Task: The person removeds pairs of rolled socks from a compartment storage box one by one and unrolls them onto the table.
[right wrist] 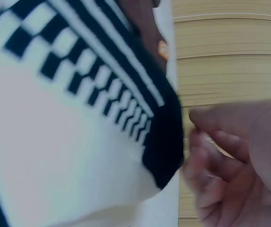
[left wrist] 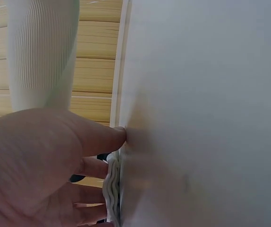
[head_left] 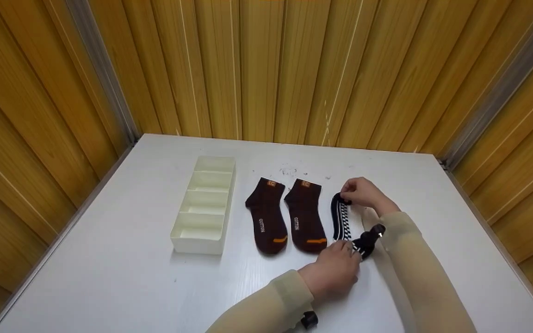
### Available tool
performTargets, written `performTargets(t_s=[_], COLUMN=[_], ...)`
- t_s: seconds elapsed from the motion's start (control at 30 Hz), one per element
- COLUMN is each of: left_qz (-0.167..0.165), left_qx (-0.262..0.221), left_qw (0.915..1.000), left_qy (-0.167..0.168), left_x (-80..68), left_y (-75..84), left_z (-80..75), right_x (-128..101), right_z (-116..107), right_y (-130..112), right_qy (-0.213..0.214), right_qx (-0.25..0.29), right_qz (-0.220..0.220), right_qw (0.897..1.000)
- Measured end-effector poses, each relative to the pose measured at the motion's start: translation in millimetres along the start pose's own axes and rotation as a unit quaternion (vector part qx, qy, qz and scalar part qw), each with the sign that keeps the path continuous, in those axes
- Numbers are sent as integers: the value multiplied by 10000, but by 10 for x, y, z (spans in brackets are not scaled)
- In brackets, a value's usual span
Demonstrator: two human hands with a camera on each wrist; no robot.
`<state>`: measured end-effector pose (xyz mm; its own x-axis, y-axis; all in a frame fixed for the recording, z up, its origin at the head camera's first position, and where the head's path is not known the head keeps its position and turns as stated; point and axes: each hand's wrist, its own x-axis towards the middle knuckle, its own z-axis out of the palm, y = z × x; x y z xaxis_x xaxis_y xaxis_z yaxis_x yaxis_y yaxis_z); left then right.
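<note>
A black-and-white checkered sock (head_left: 342, 219) lies lengthwise on the table, its dark end also large in the right wrist view. My right hand (head_left: 363, 192) is at the far end of this sock, thumb and forefinger pinching its dark edge. At the near end, my left hand (head_left: 333, 270) rests with fairly straight fingers on the sock. Folded pale fabric (left wrist: 112, 189) shows under those fingers in the left wrist view. Beside the left fingertips is a dark thing with white marks (head_left: 362, 247), partly hidden, its kind unclear. Two dark brown socks (head_left: 269, 217) (head_left: 307, 217) lie flat to the left.
A cream tray (head_left: 197, 245) with several compartments in a row stands left of the brown socks. The white table (head_left: 109, 259) ends at wood-patterned walls (head_left: 257, 69) on the back and sides. A small black device (head_left: 309, 319) sits at my left wrist.
</note>
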<state>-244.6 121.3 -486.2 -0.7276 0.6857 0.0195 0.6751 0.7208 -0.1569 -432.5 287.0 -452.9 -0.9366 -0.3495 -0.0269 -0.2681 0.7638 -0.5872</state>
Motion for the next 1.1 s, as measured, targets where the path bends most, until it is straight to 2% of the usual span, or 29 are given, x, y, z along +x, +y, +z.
performTargets(t_s=[0.1, 0.17, 0.27, 0.4, 0.5, 0.67, 0.77, 1.0, 1.1], left_qz=[24, 24, 46, 88, 100, 62, 9, -62, -70], left_qx=[-2, -89, -242, -351, -354, -333, -342, -174, -196], left_qw=[10000, 9999, 9994, 9988, 9988, 9991, 9992, 9995, 9992], left_qy=[-10, -92, -245, -316, -315, -264, -209, -268, -355], left_x=[-4, -4, -2, -4, -5, -2, -4, 16, 34], left_y=[-5, -5, -3, -1, -6, -11, -4, 1, 13], left_z=[-8, -16, -26, -27, -29, -32, -30, -29, -22], right_x=[11, 29, 59, 83, 83, 91, 79, -92, -235], right_z=[8, 31, 80, 149, 176, 188, 170, 73, 64], right_y=[-3, 21, 77, 144, 161, 161, 165, 147, 150], right_qy=[-330, -356, -273, -232, -165, 195, 269, -113, -225], right_qx=[132, 147, 77, -111, -53, -42, 4, -35, -232], right_qz=[40, 119, 195, 30, 113, 445, 439, -402, -517], right_qw=[9994, 9992, 9994, 9997, 9998, 9988, 9987, 9991, 9981])
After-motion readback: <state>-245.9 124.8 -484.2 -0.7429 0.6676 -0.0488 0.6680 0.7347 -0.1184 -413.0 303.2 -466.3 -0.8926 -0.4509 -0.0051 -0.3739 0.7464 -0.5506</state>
